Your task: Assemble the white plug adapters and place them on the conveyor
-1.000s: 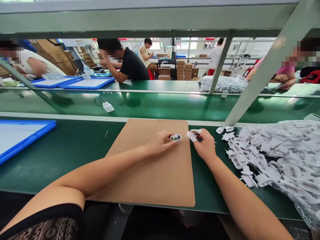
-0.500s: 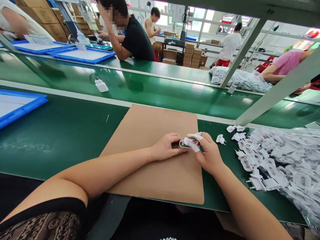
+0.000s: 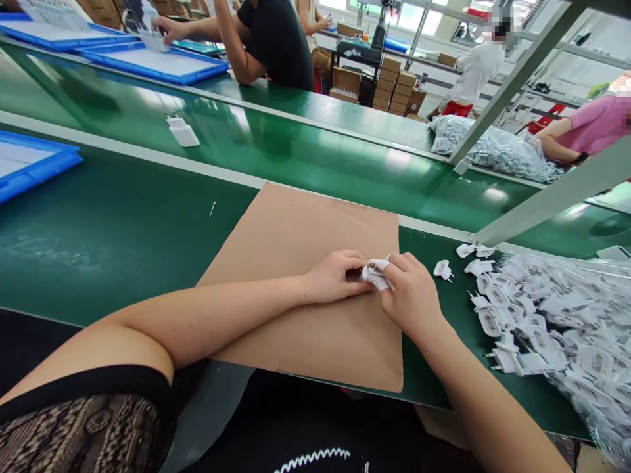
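Over the cardboard sheet, my left hand is closed round a small white charger housing, now mostly hidden by the fingers. My right hand meets it from the right, thumb and forefinger pinched at the end of the housing. White finger cots cover those right fingertips, and one looks stained brown. Whatever is between the right fingertips cannot be made out. Right of the sheet lies a loose white plug piece with two pins.
A heap of white plug pieces spills from a clear plastic bag at the right. A white charger lies on the green belt beyond. At the left is a blue tray. A slanted metal post stands right; co-workers sit across the belt.
The view has shifted slightly. My right fingers have closed over the housing's open end, hiding the green circuit board that showed there. Across the belt, a co-worker's hand has reached to a tray.
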The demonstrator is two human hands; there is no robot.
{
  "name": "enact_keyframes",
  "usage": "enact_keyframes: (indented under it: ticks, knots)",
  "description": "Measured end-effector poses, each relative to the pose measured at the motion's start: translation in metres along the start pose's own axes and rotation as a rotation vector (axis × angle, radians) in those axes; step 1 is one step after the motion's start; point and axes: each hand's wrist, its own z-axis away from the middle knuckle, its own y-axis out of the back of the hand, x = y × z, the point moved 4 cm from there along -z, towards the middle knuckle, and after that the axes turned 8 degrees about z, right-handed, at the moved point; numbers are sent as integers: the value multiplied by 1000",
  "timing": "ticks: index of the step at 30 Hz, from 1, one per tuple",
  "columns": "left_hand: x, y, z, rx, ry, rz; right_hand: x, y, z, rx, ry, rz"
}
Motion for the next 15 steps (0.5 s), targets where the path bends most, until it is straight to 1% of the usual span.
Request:
enact_keyframes:
  ticks: [4, 7, 11, 15]
  knots:
    - [1, 0, 0, -3, 36, 10, 2, 0, -3, 11, -20, 23]
    - [1, 1, 0, 1, 52, 18, 2, -2, -2, 32, -66, 6]
    - [0, 0, 0, 7, 44, 24, 2, -8, 2, 75, -118, -76]
    - [0, -1, 1, 18, 60, 24, 10, -13, 4, 135, -115, -164]
